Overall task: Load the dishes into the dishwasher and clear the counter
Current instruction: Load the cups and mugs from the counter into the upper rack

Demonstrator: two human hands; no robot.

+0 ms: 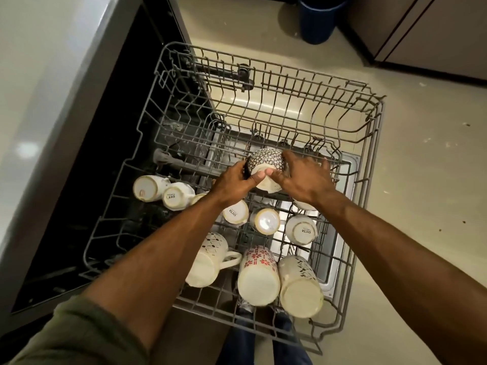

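Note:
A dark-patterned bowl [266, 160] with a cream base lies upside down over the middle of the pulled-out grey wire rack [374, 122]. My left hand [233, 184] grips its left side, thumb on the base. My right hand [303, 177] holds its right side, thumb on the base and fingers spread over the far edge. Several cream cups [150, 187] and patterned mugs [259, 276] stand upside down in the near rows of the rack. The far half of the rack holds only bare tines.
The dishwasher's dark opening [110, 154] lies to the left under a pale counter [34, 83]. Its lowered door [342, 180] shows beneath the rack. A blue bin [317, 18] stands on the floor at the back, beside cabinet doors [432, 35]. My feet show below the rack's near edge.

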